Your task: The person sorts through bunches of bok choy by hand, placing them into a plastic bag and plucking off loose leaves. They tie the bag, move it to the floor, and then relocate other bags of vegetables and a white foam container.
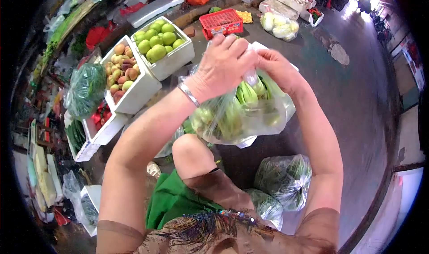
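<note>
A clear plastic bag of green-stalked leafy vegetables is in front of me, over a white box that shows only at its edges. My left hand, a silver bracelet at its wrist, is closed with the bag's gathered top at its fingertips. From the other side my right hand pinches the same gathered plastic, its thumb and fingers meeting those of my left. The exact grip between the fingertips is partly hidden.
At left stand white foam boxes of green fruit, peaches and red produce, beside a bagged green bundle. A red crate and bagged pale vegetables lie ahead. Filled plastic bags rest on the floor at lower right.
</note>
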`<control>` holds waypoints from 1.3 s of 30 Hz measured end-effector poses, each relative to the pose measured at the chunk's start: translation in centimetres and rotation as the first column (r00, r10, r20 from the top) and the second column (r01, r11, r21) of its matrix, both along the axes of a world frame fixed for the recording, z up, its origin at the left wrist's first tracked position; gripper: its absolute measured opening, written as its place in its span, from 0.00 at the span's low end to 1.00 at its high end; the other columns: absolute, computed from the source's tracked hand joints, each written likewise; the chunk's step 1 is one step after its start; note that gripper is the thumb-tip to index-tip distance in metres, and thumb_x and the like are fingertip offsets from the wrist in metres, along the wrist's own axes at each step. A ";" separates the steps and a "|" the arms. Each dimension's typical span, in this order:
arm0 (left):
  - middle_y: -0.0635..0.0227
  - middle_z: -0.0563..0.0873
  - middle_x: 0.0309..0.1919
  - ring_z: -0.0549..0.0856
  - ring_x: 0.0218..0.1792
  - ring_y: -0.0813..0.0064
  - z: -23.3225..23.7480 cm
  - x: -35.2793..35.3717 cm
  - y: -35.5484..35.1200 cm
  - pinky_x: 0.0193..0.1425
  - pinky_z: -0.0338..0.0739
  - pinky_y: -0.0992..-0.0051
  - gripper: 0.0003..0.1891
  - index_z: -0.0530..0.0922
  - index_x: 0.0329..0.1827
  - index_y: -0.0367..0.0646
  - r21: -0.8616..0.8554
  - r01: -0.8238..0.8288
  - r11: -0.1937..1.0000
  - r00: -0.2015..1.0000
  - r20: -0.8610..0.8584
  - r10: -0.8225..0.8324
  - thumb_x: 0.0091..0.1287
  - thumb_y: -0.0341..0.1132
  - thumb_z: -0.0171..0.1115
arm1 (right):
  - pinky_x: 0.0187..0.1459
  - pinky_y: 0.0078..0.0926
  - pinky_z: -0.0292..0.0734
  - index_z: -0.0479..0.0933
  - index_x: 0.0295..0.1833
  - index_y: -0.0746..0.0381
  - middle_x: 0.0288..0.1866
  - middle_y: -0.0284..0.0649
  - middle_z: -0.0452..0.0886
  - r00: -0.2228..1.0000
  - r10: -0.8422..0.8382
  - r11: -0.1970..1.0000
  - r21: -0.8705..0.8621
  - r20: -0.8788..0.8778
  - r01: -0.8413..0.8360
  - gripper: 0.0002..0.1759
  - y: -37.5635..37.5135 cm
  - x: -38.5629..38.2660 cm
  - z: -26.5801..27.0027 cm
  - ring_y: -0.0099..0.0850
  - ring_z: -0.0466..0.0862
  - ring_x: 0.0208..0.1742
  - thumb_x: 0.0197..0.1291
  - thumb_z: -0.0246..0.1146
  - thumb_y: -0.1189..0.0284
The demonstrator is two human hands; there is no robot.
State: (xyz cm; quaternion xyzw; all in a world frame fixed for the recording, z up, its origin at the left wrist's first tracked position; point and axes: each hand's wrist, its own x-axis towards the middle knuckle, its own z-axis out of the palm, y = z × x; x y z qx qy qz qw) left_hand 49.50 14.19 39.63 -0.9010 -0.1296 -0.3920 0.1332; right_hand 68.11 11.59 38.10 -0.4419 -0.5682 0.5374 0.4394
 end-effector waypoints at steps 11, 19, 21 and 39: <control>0.66 0.72 0.15 0.74 0.18 0.63 -10.9 -7.3 -5.5 0.26 0.67 0.67 0.09 0.71 0.20 0.50 -0.365 -0.005 0.931 0.999 0.044 0.023 0.49 0.28 0.65 | 0.35 0.27 0.69 0.82 0.33 0.67 0.27 0.33 0.81 0.655 -0.641 0.763 0.246 0.400 0.597 0.15 5.6 8.7 -11.7 0.24 0.76 0.29 0.62 0.60 0.65; 0.64 0.74 0.18 0.74 0.22 0.62 -4.1 -8.3 -4.5 0.28 0.68 0.66 0.14 0.71 0.28 0.38 -0.812 -0.182 0.555 0.937 0.027 0.347 0.64 0.37 0.65 | 0.33 0.21 0.64 0.80 0.33 0.63 0.26 0.29 0.76 0.764 -0.643 0.766 0.062 0.052 0.640 0.16 4.6 4.2 -11.7 0.20 0.71 0.28 0.67 0.59 0.63; 0.58 0.79 0.21 0.81 0.26 0.57 -4.8 -7.2 -5.1 0.32 0.74 0.63 0.22 0.77 0.35 0.40 -0.665 -0.296 0.686 0.941 -0.080 0.328 0.62 0.53 0.64 | 0.32 0.19 0.64 0.80 0.32 0.61 0.25 0.27 0.75 0.768 -0.632 0.769 0.039 -0.103 0.638 0.15 3.7 4.4 -11.6 0.18 0.69 0.27 0.69 0.58 0.64; 0.76 0.78 0.28 0.77 0.35 0.83 -4.3 0.9 -2.6 0.47 0.73 0.76 0.15 0.73 0.28 0.41 -0.633 0.754 -0.178 0.642 0.767 -0.007 0.75 0.35 0.49 | 0.19 0.19 0.52 0.67 0.34 0.59 0.19 0.26 0.60 0.613 -0.370 0.924 -0.208 -0.698 0.321 0.13 0.8 0.3 -1.4 0.17 0.60 0.18 0.74 0.50 0.66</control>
